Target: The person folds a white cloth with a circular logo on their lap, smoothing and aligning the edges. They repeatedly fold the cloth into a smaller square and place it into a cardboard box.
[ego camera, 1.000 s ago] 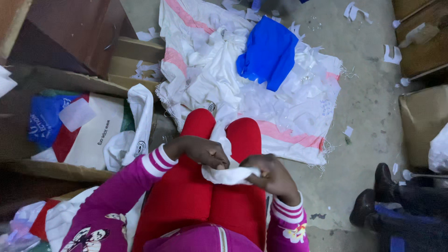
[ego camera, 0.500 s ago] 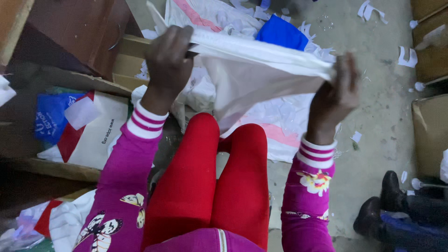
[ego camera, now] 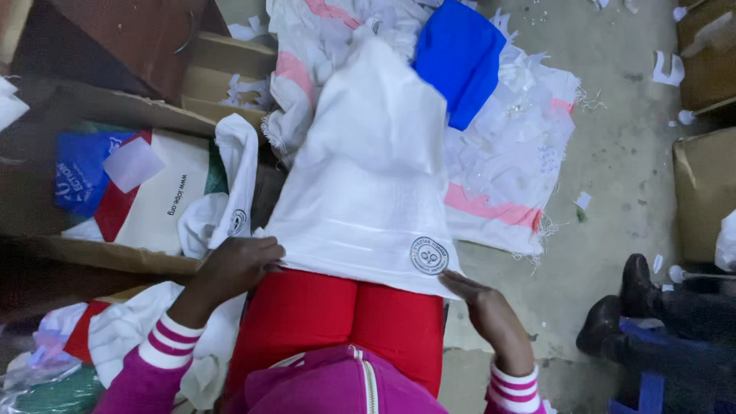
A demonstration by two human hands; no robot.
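White woven sack with round printed emblem spread flat over red-trousered lap; left hand and right hand press its near corners, fingers extended, pinning not clutching, keeping cloth smooth

Dim, flat indoor light with a cool cast; left side sinks into shadow, slight motion softness throughout.

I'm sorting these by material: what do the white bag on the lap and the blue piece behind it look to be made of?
White bag: likely thin non-woven fabric, matte; it drapes softly with faint creases. Blue piece: seemingly similar matte fabric, flat and unshiny. Neither is certain from this view.
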